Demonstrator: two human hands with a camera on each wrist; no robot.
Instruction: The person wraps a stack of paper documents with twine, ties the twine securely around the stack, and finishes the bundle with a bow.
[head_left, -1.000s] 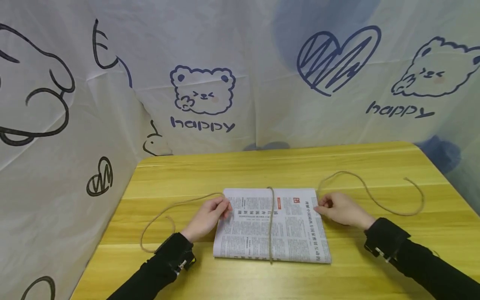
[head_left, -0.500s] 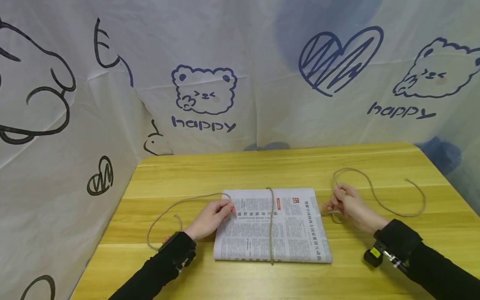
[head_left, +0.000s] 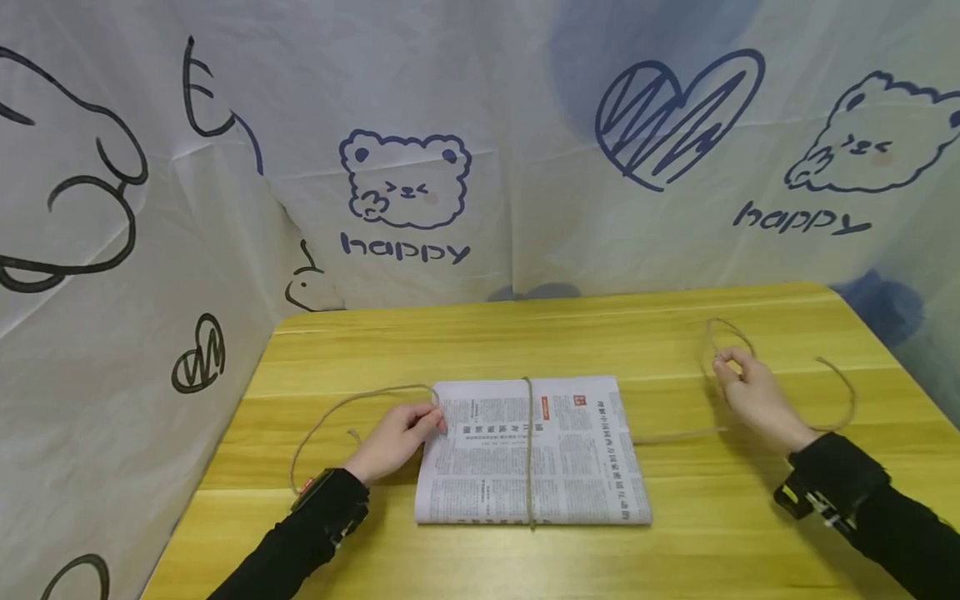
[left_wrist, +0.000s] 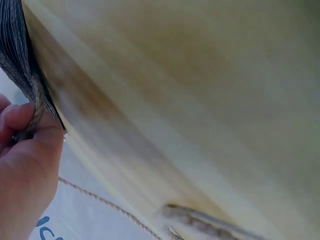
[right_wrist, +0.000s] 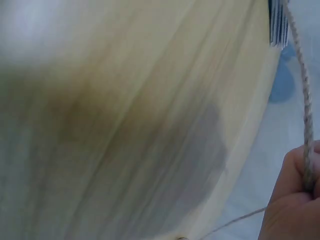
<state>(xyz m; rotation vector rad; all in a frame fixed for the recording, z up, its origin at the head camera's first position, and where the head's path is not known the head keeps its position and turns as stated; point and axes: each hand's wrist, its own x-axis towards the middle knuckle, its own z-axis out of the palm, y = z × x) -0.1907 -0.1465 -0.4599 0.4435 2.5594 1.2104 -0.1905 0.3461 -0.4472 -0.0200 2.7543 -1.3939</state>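
From the head view, a folded newspaper (head_left: 531, 450) lay near the middle of the yellow table (head_left: 525, 333), a rope (head_left: 528, 450) crossing it near to far. The left hand (head_left: 393, 437) pinched the rope at the paper's left edge; the right hand (head_left: 753, 400) — well right of the paper — gripped another stretch.

At the left wrist, fingers (left_wrist: 25, 120) curled round the rope (left_wrist: 36, 112) beside the newspaper (left_wrist: 15, 60).

At the right wrist, fingers (right_wrist: 295, 200) clasped a taut rope (right_wrist: 302, 100) — blurred.
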